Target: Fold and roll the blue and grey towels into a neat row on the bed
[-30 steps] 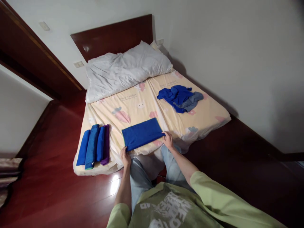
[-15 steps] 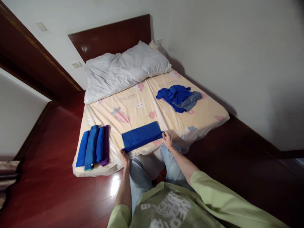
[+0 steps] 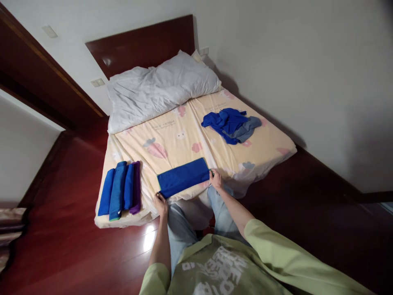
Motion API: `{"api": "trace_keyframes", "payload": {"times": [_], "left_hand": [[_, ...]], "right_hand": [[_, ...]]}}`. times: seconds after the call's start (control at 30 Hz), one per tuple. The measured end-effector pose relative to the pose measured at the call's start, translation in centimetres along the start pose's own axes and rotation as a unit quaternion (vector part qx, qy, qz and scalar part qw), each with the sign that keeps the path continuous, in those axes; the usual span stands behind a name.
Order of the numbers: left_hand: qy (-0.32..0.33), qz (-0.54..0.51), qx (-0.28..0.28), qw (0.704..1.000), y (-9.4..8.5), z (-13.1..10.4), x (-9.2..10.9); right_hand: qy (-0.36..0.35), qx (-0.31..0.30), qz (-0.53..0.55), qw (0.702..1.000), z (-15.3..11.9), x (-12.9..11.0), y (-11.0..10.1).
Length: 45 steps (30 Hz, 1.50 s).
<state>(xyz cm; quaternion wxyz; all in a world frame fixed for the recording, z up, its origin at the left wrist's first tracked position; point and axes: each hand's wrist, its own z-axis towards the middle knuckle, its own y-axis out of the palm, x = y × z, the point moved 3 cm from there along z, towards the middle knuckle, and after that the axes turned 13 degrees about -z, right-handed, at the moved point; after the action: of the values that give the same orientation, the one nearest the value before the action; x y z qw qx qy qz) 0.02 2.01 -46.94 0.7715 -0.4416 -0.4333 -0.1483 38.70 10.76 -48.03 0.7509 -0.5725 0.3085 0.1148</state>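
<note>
A blue towel (image 3: 184,176) with a thin green edge lies folded into a long strip near the front of the bed. My left hand (image 3: 161,204) pinches its near left corner. At the near right corner, my right hand (image 3: 216,179) grips the towel between thumb and fingers. Left of it, several rolled or folded towels lie side by side: blue ones (image 3: 118,190) and a purple one (image 3: 136,188). Farther back on the right rests a crumpled heap of blue cloth (image 3: 225,123) with a grey-blue cloth (image 3: 249,129) beside it.
The bed (image 3: 172,139) has a cream sheet with carrot and rabbit prints. A large white pillow (image 3: 162,86) lies against the dark wooden headboard (image 3: 144,43). Walls stand behind and to the right, and a dark red wood floor (image 3: 73,246) surrounds the bed.
The near edge of the strip has flattened slightly between my hands. Both hands keep hold of its corners and have barely moved; the view has shifted a little.
</note>
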Motion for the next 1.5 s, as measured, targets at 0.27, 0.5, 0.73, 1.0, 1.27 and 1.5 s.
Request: {"api": "trace_keyframes", "payload": {"times": [0.27,0.5,0.73,1.0,1.27,1.5], "left_hand": [[-0.004,-0.006,0.005,1.000,-0.5,-0.2,1.1],[-0.012,0.045,0.022,0.999,-0.7,-0.5,1.4],[0.082,0.027,0.017,0.996,-0.7,-0.4,1.1],[0.130,-0.095,-0.099,0.982,-0.6,-0.4,0.2],[0.154,-0.106,-0.139,0.973,-1.1,-0.8,0.1],[0.099,-0.141,-0.139,0.975,-1.1,-0.6,-0.2]], "right_hand": [[0.018,0.009,0.005,1.000,0.2,0.6,0.7],[0.021,-0.001,-0.017,1.000,0.2,0.0,0.2],[-0.153,0.029,-0.007,0.988,-0.4,-1.5,-1.7],[-0.208,-0.002,0.047,0.977,-0.5,-1.6,-1.9],[-0.222,-0.053,0.061,0.972,-0.5,-1.4,-2.9],[-0.216,-0.046,0.104,0.970,-0.1,-0.6,-2.2]]}}
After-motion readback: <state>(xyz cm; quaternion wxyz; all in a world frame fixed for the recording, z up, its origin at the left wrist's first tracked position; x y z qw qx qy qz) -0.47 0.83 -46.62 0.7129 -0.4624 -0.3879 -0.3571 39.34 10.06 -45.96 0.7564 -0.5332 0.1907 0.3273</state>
